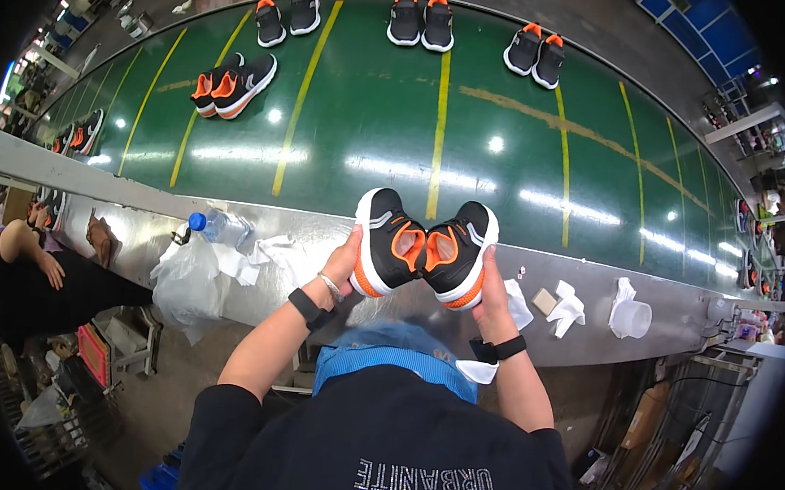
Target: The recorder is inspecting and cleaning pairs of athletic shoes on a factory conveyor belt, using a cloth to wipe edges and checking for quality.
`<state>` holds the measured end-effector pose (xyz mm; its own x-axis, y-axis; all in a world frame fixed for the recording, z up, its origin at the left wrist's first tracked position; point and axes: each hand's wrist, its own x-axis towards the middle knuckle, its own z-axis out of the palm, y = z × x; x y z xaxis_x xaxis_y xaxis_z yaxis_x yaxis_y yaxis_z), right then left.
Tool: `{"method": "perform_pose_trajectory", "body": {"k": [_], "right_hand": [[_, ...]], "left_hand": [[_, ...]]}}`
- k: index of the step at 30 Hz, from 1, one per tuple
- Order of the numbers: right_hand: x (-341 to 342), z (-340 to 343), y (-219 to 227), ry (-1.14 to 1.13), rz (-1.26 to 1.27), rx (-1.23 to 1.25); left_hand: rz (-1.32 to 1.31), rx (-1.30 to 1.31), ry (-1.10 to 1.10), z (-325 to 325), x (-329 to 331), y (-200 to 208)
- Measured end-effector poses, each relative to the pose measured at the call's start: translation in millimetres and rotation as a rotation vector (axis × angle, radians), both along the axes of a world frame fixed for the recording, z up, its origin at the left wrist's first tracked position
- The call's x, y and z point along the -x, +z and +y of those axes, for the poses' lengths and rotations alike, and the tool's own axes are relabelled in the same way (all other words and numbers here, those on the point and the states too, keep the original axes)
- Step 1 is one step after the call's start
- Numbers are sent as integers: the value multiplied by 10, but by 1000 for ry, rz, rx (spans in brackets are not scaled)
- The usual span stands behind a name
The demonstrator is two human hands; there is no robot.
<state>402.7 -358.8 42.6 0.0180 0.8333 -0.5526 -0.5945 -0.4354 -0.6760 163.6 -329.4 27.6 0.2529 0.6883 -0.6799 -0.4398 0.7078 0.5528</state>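
Note:
A pair of black sneakers with orange linings and white-and-orange soles is held up between my hands, over the near edge of the green conveyor belt [372, 140]. My left hand [344, 262] grips the left sneaker [386, 245] along its outer sole. Around the outer sole of the right sneaker [456, 256] closes my right hand [493, 292]. The heels of the two shoes meet in the middle and their toes point up and outward. My fingers are partly hidden behind the soles.
More sneaker pairs stand on the belt, one pair [234, 87] at left and others [421, 20] along the far edge. On the metal ledge lie a plastic bag [188, 282], a bottle [221, 227], white cloths [566, 310], a tan block [544, 301] and a clear cup [631, 319]. Another person [40, 268] sits at left.

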Motion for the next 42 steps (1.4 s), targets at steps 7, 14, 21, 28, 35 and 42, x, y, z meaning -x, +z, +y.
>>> {"method": "perform_pose_trajectory", "body": {"k": [7,14,21,28,35,42], "right_hand": [[149,169,152,-62,291,40],[285,127,245,-108,405,158],[290,-3,208,-109,471,185],[136,-426,-320,-44,-72,82],[167,-512,-325,242,-109,38],[7,-614,-281,234,-47,94]], "left_hand": [[-352,32,39,68,-58,-60],[-490,194,92,15,-156,61],[-499,181,52,-131,-233,34],[165,-32,72,-508,-215,-260],[55,-240,-232,-547,-113,-287],[57,14,-231,-520,179,-349]]}}
